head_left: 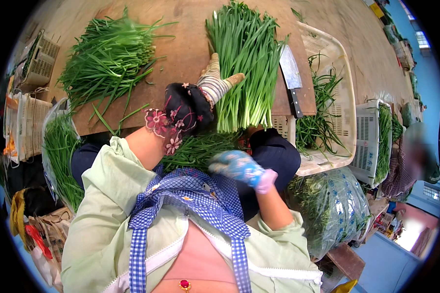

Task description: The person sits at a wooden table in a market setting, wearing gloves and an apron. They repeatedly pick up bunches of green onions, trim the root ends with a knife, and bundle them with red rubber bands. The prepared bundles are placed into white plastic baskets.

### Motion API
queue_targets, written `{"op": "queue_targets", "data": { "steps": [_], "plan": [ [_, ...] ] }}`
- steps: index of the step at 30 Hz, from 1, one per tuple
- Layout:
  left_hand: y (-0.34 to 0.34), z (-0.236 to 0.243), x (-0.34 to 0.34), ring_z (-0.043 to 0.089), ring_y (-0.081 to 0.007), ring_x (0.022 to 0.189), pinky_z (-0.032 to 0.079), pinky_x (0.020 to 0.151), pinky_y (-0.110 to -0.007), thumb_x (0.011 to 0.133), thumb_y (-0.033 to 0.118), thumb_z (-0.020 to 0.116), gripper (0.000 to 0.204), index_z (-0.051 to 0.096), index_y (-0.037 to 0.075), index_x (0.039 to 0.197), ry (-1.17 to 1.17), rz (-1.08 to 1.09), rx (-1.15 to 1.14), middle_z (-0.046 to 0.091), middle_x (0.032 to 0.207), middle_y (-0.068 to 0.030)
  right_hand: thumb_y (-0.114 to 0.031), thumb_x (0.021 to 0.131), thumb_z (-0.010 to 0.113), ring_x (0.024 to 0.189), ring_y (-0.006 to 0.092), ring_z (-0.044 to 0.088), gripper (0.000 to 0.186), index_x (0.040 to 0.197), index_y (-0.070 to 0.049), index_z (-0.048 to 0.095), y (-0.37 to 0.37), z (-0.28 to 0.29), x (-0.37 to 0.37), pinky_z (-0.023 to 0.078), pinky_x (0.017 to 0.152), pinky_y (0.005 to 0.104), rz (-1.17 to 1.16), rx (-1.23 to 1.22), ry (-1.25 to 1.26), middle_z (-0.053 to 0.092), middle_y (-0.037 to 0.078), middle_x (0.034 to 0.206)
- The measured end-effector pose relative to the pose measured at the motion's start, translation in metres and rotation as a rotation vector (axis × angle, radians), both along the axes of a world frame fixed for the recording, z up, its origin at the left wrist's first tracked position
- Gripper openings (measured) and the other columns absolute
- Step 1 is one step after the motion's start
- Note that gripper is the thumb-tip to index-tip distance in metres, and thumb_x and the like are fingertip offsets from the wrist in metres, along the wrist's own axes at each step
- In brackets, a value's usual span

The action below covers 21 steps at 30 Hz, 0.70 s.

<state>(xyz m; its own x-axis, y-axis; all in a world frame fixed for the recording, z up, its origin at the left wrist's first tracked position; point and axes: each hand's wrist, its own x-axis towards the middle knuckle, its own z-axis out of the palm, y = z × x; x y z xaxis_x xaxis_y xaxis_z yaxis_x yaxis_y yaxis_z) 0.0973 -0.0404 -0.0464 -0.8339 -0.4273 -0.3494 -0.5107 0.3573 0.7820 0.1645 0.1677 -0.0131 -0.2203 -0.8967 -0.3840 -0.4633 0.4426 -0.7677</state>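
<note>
A neat bunch of green chives [247, 63] lies on a wooden board [181, 44], white ends toward me. My left hand [215, 80], in a striped glove with a black flowered sleeve cover, rests against the bunch's left side, its thumb spread over the stalks. My right hand [239, 167], in a blue glove, is blurred. It hovers over my lap just below more chives [200, 149] lying there. Whether it grips anything is unclear. A cleaver [291, 73] lies on the board right of the bunch.
A loose chive pile [107, 58] covers the board's left. A white basket [337, 58] with some chives stands right of the board, with a crate [371, 141] beyond. Plastic bags of chives [337, 205] [58, 151] flank my knees. Another person [410, 161] sits at the right.
</note>
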Motion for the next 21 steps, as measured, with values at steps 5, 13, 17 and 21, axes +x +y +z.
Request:
{"op": "queue_targets", "data": {
  "steps": [5, 13, 17, 21],
  "plan": [
    [0.016, -0.008, 0.010, 0.019, -0.0404, 0.134, 0.018, 0.110, -0.042, 0.072, 0.060, 0.064, 0.106, 0.011, 0.004, 0.143, 0.020, 0.003, -0.122, 0.022, 0.143, -0.0265, -0.037, 0.085, 0.057, 0.088, 0.0316, 0.062, 0.036, 0.100, -0.005, 0.064, -0.021, -0.046, -0.018, 0.049, 0.074, 0.0393, -0.410, 0.027, 0.038, 0.065, 0.015, 0.094],
    [0.019, -0.038, 0.029, 0.020, -0.0440, 0.133, 0.022, 0.108, -0.044, 0.078, 0.061, 0.057, 0.096, 0.011, 0.008, 0.144, 0.228, 0.105, -0.225, 0.026, 0.142, -0.0254, -0.019, 0.086, 0.058, 0.079, 0.0143, 0.062, 0.022, 0.095, -0.001, 0.067, 0.022, 0.031, -0.058, 0.048, 0.071, 0.0256, -0.574, -0.211, -0.540, 0.066, 0.007, 0.081],
    [0.040, -0.042, 0.018, 0.015, -0.0449, 0.134, 0.018, 0.110, -0.044, 0.081, 0.058, 0.054, 0.093, 0.007, 0.007, 0.144, 0.283, 0.172, -0.269, 0.020, 0.145, -0.0245, -0.014, 0.089, 0.055, 0.100, 0.0207, 0.056, 0.032, 0.116, 0.003, 0.055, 0.018, -0.025, -0.124, 0.044, 0.087, 0.0298, -1.191, -0.607, 0.002, 0.059, 0.016, 0.111],
    [0.060, -0.043, 0.012, 0.014, -0.0345, 0.137, 0.006, 0.113, -0.041, 0.085, 0.047, 0.054, 0.088, 0.007, 0.000, 0.143, 0.301, 0.238, -0.264, 0.016, 0.145, -0.0256, -0.026, 0.091, 0.051, 0.120, 0.0311, 0.044, 0.055, 0.134, 0.003, 0.035, -0.030, -0.063, -0.137, 0.034, 0.101, 0.0349, -1.081, -0.311, 0.154, 0.044, 0.022, 0.132]
  ]
}}
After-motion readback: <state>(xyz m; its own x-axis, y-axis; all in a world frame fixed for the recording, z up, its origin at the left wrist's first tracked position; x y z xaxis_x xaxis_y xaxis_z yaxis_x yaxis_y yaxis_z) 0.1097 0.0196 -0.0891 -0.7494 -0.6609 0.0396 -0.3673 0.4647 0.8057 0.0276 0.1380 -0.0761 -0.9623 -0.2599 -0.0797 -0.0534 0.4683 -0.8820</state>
